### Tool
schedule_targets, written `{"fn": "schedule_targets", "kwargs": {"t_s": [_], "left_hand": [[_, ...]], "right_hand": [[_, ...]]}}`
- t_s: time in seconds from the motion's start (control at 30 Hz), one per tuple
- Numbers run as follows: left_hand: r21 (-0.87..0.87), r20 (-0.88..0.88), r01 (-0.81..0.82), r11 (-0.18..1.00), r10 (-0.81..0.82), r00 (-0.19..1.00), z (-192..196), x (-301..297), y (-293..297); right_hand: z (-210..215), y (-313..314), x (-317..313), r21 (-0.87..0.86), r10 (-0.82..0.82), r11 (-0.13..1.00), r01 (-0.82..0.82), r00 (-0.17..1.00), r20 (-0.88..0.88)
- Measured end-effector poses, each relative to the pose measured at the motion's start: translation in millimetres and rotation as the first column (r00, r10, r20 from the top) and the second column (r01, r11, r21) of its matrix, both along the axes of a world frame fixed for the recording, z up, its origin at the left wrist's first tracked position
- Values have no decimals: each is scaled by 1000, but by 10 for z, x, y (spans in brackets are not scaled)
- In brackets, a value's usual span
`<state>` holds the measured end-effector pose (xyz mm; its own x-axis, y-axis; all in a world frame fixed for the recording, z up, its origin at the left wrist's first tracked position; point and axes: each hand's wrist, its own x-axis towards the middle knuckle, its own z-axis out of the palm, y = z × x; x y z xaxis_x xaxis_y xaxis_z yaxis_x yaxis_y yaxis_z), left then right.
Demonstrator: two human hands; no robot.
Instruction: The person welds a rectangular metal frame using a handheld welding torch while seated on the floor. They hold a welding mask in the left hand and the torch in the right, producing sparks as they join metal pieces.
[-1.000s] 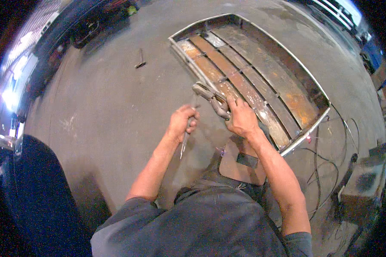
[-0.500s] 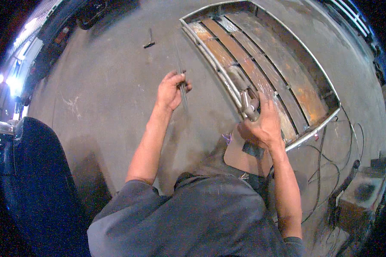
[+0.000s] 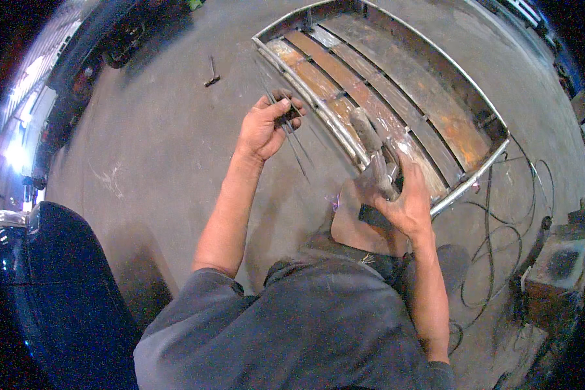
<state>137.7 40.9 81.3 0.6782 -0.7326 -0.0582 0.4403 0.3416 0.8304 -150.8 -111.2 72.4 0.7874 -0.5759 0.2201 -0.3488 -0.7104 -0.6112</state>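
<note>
My left hand (image 3: 266, 127) is closed around a few thin grey welding rods (image 3: 297, 148), pinched between thumb and fingers above the floor. They stick out past both sides of the hand. My right hand (image 3: 406, 201) is wrapped round a dull grey clamp-like tool (image 3: 368, 132), whose exact kind I cannot make out. The tool is over the near side of a metal frame (image 3: 331, 123) with rusty slats lying on the floor. Below the right hand is a tan panel with a dark rectangle, like a welding shield (image 3: 350, 229).
A hammer (image 3: 212, 79) lies on the concrete floor at the far left. Black cables (image 3: 489, 221) loop across the floor on the right, near a worn metal box (image 3: 559, 266). A dark rounded padded object (image 3: 65, 273) stands at the left.
My left hand has turned and risen slightly, so the rods now slant more toward the lower right. The right hand still holds the tool, its angle a little changed. The view has shifted somewhat.
</note>
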Motion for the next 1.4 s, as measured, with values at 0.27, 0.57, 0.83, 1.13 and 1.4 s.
{"fn": "schedule_targets", "kwargs": {"t_s": [0.27,0.57,0.83,1.13,1.4], "left_hand": [[45,121,38,998,-43,992,190,-95,-86],[-17,78,96,995,-95,992,277,-154,-134],[20,105,73,997,-75,992,333,-155,-172],[-149,25,-47,988,51,998,267,-6,-276],[-184,-30,10,983,-16,999,196,-43,-314]], "right_hand": [[-100,9,-126,-8,-13,1000,13,1000,-4],[-96,-1,-213,78,-29,997,29,1000,-5],[-82,43,-224,42,-3,999,1,999,52],[-148,142,-301,-5,-50,999,50,995,91],[-162,206,-362,-29,-97,994,101,989,113]]}}
